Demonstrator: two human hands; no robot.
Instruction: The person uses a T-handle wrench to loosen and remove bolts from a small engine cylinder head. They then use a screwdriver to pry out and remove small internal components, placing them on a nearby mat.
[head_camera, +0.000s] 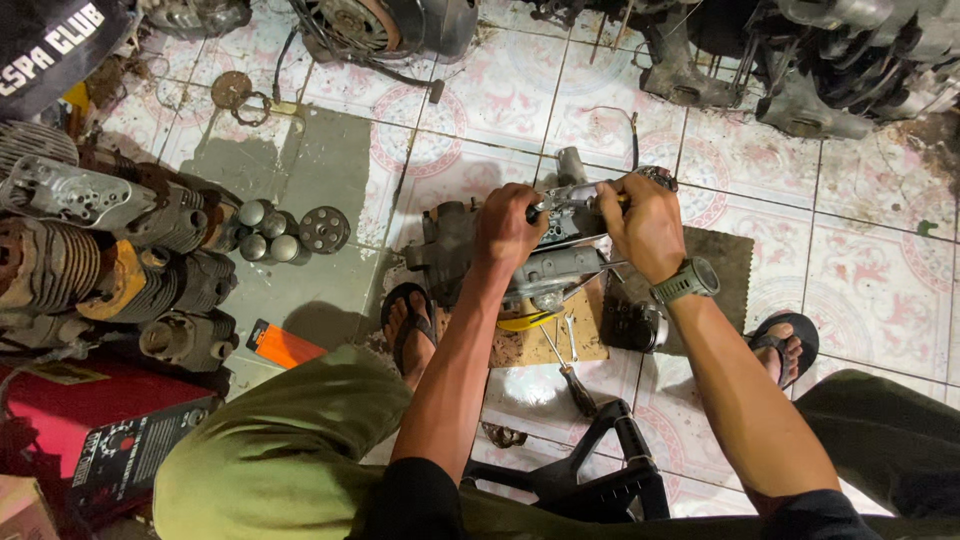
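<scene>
Left hand (508, 228) curled tight over grimy grey metal engine casing (540, 262), right hand (645, 225) fisted round orange-handled tool (590, 200) atop it, forearms angled inward, screwdriver (570, 372) lying below casing.

Finned engine cylinders (60, 260) stacked left — a screwdriver (572, 375) and orange box (283, 345) on the tiled floor (880, 290)

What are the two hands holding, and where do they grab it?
Both hands are on a grey metal engine part on the floor. The left hand clasps its top. The right hand grips what looks like a tool handle at the top; its fingers hide it.
</scene>
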